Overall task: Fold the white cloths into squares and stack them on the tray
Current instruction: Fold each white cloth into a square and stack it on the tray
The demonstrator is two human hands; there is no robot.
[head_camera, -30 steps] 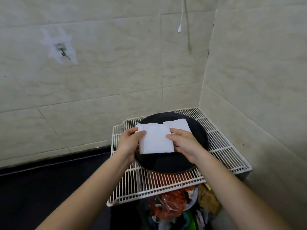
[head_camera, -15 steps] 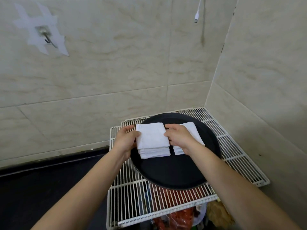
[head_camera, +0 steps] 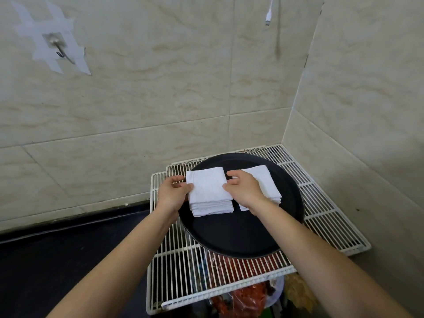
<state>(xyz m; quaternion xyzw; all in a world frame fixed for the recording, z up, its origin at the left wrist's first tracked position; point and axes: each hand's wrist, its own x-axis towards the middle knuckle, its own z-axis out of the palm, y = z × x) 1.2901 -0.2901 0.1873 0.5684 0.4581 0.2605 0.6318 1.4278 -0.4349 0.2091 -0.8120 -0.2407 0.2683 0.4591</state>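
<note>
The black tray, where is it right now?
In the head view, right of centre, the black tray rests on the white wire rack in the tiled corner, holding folded cloths.

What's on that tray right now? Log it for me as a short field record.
tray: black, round, resting on the white wire rack
left stack: folded white cloths, on the tray's left part
right stack: folded white cloths beside it, partly hidden by the right hand
stacks: apart at their near edges
left hand: pinches the left stack's left edge, thumb on top
right hand: pinches the left stack's right edge
below rack: red bag among clutter
</note>
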